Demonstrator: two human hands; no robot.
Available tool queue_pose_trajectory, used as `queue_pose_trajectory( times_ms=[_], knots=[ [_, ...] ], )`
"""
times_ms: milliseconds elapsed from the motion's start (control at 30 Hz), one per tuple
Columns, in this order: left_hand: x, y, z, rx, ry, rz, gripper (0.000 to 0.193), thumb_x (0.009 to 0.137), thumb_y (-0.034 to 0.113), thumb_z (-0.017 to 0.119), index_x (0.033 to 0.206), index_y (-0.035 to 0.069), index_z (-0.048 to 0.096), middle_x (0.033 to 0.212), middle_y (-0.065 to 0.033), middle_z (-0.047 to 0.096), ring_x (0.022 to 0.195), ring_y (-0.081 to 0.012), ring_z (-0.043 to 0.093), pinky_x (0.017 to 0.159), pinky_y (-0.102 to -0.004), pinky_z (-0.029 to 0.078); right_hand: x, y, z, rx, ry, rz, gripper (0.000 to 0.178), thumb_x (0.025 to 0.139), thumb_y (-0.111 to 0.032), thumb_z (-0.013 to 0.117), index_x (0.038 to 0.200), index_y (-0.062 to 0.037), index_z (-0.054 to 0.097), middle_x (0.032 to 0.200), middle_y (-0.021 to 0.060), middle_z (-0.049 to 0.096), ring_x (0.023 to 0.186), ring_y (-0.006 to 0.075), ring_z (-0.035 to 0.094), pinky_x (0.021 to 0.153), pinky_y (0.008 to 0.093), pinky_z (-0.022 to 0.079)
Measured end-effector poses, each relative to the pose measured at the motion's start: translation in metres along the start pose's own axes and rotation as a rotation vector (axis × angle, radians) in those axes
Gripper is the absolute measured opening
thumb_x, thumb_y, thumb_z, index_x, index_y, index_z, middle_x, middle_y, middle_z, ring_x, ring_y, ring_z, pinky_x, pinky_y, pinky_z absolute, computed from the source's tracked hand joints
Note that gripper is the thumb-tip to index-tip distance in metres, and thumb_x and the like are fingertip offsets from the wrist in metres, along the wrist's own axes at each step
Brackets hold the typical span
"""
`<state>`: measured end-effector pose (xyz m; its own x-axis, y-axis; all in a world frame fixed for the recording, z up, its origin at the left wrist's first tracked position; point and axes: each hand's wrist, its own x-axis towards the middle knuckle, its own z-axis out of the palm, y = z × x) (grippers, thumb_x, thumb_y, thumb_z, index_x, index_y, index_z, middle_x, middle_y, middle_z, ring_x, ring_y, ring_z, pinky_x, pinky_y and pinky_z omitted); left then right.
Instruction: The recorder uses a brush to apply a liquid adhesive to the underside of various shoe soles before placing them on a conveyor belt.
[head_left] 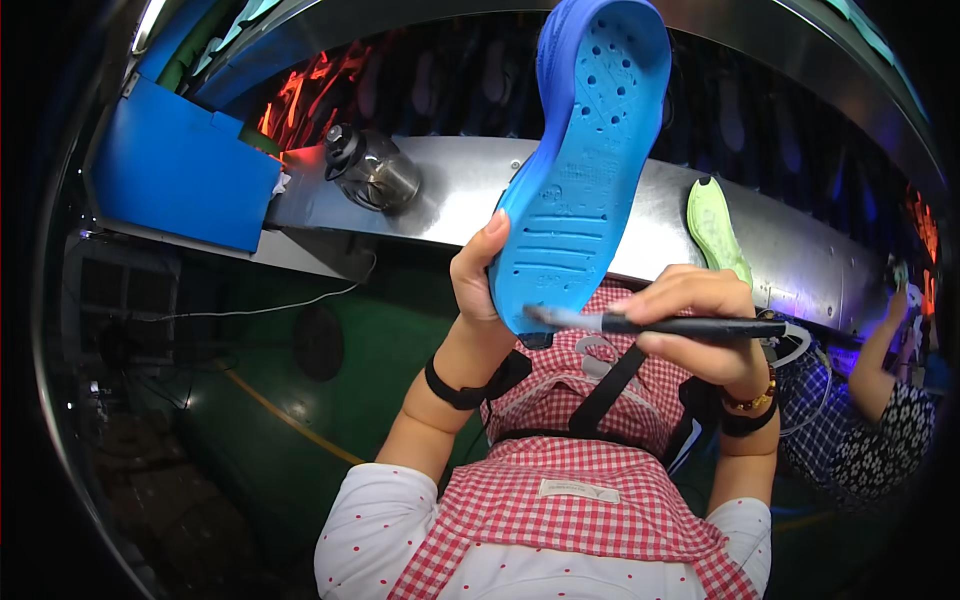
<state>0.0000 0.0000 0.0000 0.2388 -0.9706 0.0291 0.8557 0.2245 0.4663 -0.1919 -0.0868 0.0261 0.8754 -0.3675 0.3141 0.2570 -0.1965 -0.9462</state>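
**Blue sole held up, brush at its heel**

Head view: in front of you runs a long, curved tabletop (470, 205) of bare shiny metal, bending with the lens from left to right. Behind it the room is dark, lit by orange-red glow at the upper left and far right. On the left of the tabletop sits a blue box (175, 170), and just beside it a small glass jar (370, 170) with a dark lid. A pale green sole (716, 228) lies further right on the metal, well apart from the jar. Below the tabletop you see a green floor (300, 400) with a yellow line and a thin cable. At the far right another person's arm (880, 350) in a patterned sleeve reaches toward the tabletop edge.

Your left hand (478, 285) grips the heel end of a blue shoe sole (585, 170), thumb up along its edge, holding it raised with its tread side facing you, toe uppermost, in front of the tabletop. Your right hand (700, 325) is closed around a black-handled brush (660, 324), lying level, its tip touching the sole's heel just beside your left fingers. A red checked apron (580, 470) covers your lap below both hands.
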Motion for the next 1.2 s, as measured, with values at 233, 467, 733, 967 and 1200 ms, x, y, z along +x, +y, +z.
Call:
queue_pose_trajectory(
  times_ms=[233,467,733,967,1200],
  knots=[
    [0.011,-0.001,0.001,-0.083,-0.128,-0.089,0.052,0.084,0.031,0.042,0.120,-0.007,0.040,0.104,-0.0206,0.057,0.090,-0.0273,0.060,0.081,-0.0355,0.049,-0.002,-0.007,-0.007,-0.145,-0.291,-0.147,0.020,0.066,-0.005,0.070,0.085,-0.0016,0.065,0.088,0.0138,0.066,0.075,0.0230,0.065,0.065,0.0285,0.050],
    [0.012,-0.001,0.002,0.205,-0.081,-0.408,0.056,0.081,0.026,0.048,0.125,-0.007,0.034,0.108,-0.0199,0.054,0.090,-0.0243,0.059,0.081,-0.0342,0.049,-0.003,-0.003,-0.024,-0.203,-0.249,-0.097,0.017,0.070,-0.001,0.065,0.087,-0.0021,0.065,0.090,0.0145,0.065,0.081,0.0259,0.064,0.069,0.0306,0.051],
    [0.010,0.006,0.013,0.415,-0.090,-0.394,0.060,0.081,0.029,0.050,0.126,-0.007,0.033,0.107,-0.0204,0.054,0.089,-0.0202,0.060,0.078,-0.0294,0.049,-0.011,-0.002,-0.031,-0.308,-0.173,-0.090,0.017,0.069,-0.004,0.064,0.086,-0.0040,0.065,0.091,0.0133,0.065,0.080,0.0258,0.064,0.066,0.0312,0.050],
    [0.008,0.010,0.013,0.401,-0.037,-0.568,0.061,0.081,0.030,0.052,0.125,-0.008,0.034,0.107,-0.0209,0.053,0.091,-0.0218,0.059,0.078,-0.0308,0.050,-0.009,-0.004,-0.044,-0.361,-0.242,-0.088,0.020,0.072,-0.009,0.059,0.090,-0.0036,0.062,0.095,0.0123,0.064,0.086,0.0276,0.062,0.072,0.0322,0.050],
    [0.007,0.018,-0.004,0.402,-0.012,-0.602,0.057,0.082,0.026,0.047,0.127,-0.006,0.032,0.115,-0.0227,0.050,0.099,-0.0271,0.055,0.087,-0.0370,0.044,-0.004,-0.024,-0.044,-0.581,-0.427,0.088,0.022,0.069,-0.004,0.065,0.091,-0.0032,0.064,0.092,0.0140,0.064,0.082,0.0260,0.064,0.070,0.0314,0.049]
  ],
)
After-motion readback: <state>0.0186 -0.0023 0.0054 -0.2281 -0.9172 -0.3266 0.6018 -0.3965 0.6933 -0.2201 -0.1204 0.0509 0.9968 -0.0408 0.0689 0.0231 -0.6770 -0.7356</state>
